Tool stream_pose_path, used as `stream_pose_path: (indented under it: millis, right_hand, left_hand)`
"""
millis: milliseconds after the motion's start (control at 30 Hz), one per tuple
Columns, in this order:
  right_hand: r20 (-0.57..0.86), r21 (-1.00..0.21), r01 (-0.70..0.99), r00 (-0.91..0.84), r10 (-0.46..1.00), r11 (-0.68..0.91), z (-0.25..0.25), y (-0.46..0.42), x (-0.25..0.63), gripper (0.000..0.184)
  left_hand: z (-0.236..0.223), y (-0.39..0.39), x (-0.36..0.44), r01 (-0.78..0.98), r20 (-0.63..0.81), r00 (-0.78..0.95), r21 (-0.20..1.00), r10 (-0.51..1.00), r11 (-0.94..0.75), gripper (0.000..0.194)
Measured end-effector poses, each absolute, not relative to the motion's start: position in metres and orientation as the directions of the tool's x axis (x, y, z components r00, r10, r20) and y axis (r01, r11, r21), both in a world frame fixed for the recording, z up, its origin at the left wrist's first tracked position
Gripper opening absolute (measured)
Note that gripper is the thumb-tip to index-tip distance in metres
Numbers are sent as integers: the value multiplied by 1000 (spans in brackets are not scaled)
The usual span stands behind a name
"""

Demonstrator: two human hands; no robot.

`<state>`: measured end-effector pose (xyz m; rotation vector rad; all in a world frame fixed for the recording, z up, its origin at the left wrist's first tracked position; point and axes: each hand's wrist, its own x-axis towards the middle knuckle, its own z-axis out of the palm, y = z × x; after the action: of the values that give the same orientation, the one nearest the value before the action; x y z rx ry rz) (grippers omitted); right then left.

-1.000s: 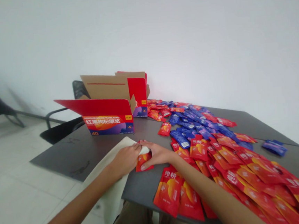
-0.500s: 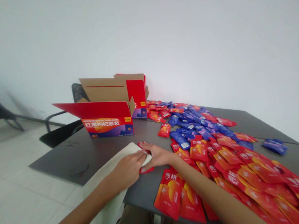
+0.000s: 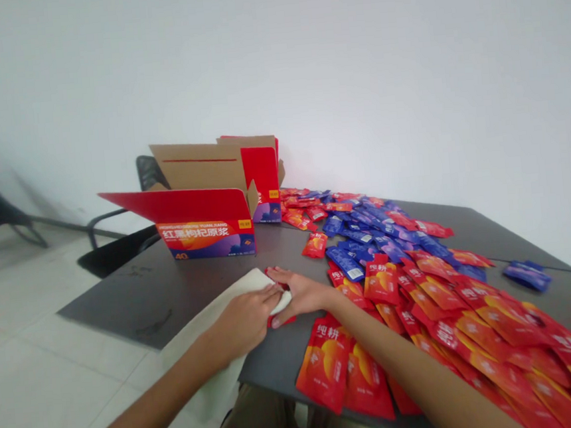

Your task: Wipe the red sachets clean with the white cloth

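Note:
My left hand [image 3: 245,319] lies on the mouth of a cream cloth bag [image 3: 203,328] that hangs over the near edge of the dark table [image 3: 137,297], its fingers pinching the bag's rim. My right hand [image 3: 300,294] rests right beside it, fingers curled round a red sachet [image 3: 281,321] that is mostly hidden under the bag's edge and both hands. A big spread of red sachets [image 3: 476,330] and blue sachets [image 3: 367,237] covers the table to the right of my hands.
An open red and purple cardboard box [image 3: 205,211] with raised flaps stands at the table's far left. A lone red sachet [image 3: 315,245] lies behind my hands. A few blue sachets [image 3: 527,275] sit apart at the right. A black chair [image 3: 118,245] stands beyond the table.
The red sachet has slid further under the bag's edge and less of it shows. Both hands stay together at the bag's mouth.

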<state>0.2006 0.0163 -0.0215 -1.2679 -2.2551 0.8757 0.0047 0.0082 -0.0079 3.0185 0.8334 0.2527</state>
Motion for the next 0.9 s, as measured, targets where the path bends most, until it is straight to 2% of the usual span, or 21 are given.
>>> stream_pose_path:
  millis: [133,333,533,733,900]
  right_hand:
    - [40,-710,603,-481,876,363,-18,14,201,120]
    - [13,-678,630,-505,863,379,-19,15,200,127]
    - [21,-694,621,-489,872,365,-18,14,201,123]
    - [23,-671,632,-505,863,388,-19,15,200,126]
    - [31,-702,613,-482,876,362,-17,14,200,122]
  left_hand:
    - [-1,22,6,624,127,771,47,624,-780,42]
    - [-10,3,4,493,146,859,15,490,-870,55]
    - [-5,23,6,625,137,771,17,621,-780,42]
    - [-13,6,4,478,157,868,-4,471,-879,53]
    - [0,18,6,625,116,772,38,625,-780,43]
